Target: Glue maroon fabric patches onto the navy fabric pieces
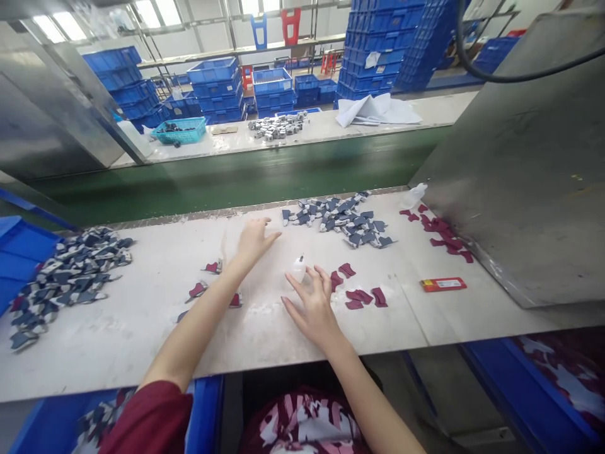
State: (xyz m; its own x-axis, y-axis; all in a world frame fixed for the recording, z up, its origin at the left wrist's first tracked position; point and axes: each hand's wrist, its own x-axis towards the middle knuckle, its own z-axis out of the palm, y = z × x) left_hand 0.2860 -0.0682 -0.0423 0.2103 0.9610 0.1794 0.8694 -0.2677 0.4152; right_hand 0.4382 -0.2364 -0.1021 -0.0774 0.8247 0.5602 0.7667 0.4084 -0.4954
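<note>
My left hand (256, 238) is over the middle of the white table (142, 328), its fingers apart and nothing in them, left of a pile of grey-blue pieces (350, 217). My right hand (314, 302) has its fingers spread beside a small white bottle (299, 268) with a dark tip; the bottle stands just beyond the fingertips, and whether they touch it I cannot tell. Several maroon pieces (359, 296) lie to the right of my right hand. Under and beside my left forearm are a few grey pieces with maroon tops (197, 290).
A big heap of grey-blue pieces (70, 271) lies at the left by a blue bin (23, 252). On the right are more maroon pieces (447, 236), an orange-red box (443, 284) and a metal panel (529, 176). A green belt (236, 176) runs behind the table.
</note>
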